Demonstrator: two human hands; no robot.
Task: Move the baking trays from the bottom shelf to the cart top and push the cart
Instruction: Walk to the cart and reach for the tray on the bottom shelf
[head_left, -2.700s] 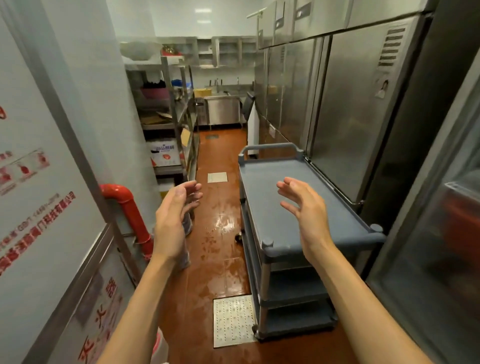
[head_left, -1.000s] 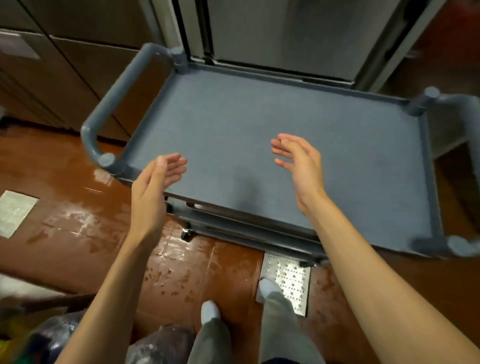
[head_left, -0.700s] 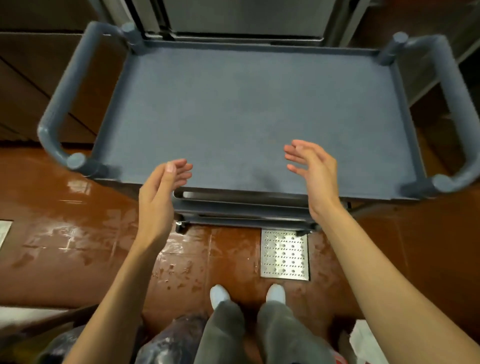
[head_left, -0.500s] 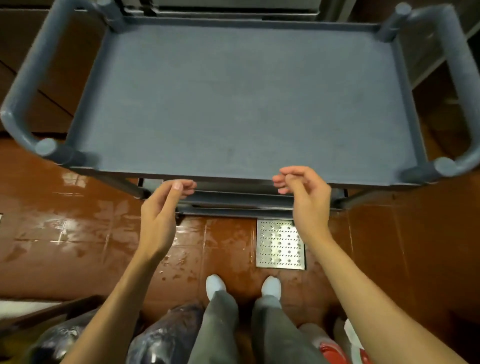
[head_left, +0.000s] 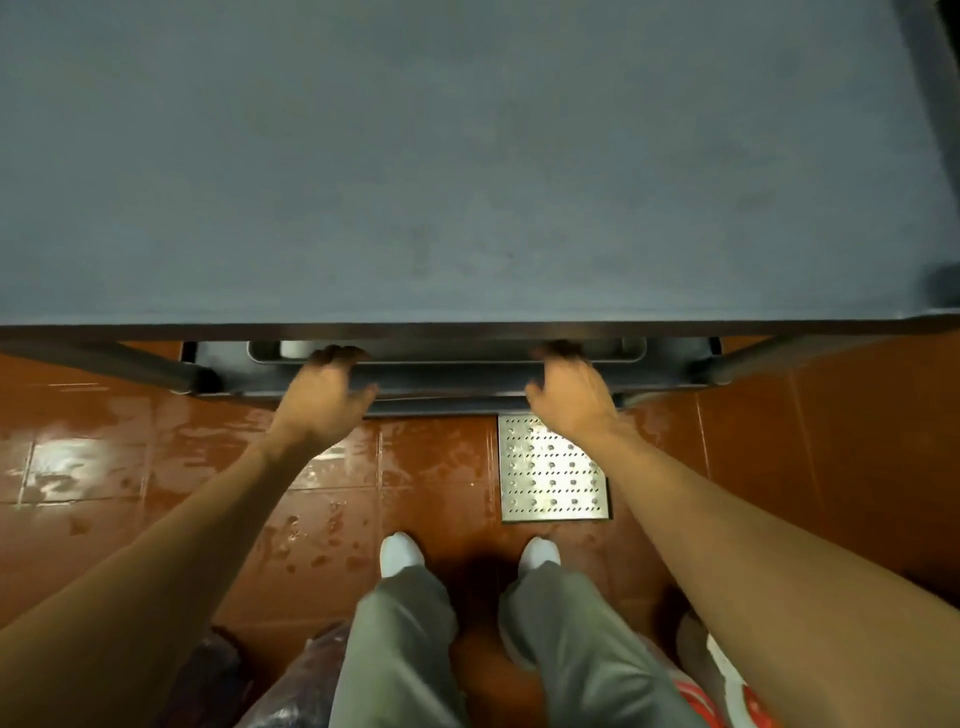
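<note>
The grey cart top (head_left: 467, 156) fills the upper half of the head view and is bare. Below its near edge a dark baking tray (head_left: 447, 357) with rounded corners lies on a lower shelf (head_left: 447, 387); only its near rim shows. My left hand (head_left: 324, 397) and my right hand (head_left: 571, 397) reach under the cart top, about a tray's width apart. The fingers of both hands curl over the tray's near rim, thumbs on the near side. The fingertips are blurred and partly hidden in shadow.
I stand on wet red floor tiles (head_left: 156, 467) close to the cart, white shoes (head_left: 400, 553) just behind a perforated metal drain plate (head_left: 553, 473). Cart legs (head_left: 156, 366) slant out on both sides. Plastic bags (head_left: 223, 675) lie behind my left leg, a red-and-white item (head_left: 727, 691) behind my right.
My head has dropped closer to the cart. Both hands went from the near edge of the cart top down under it onto the tray's rim on the lower shelf.
</note>
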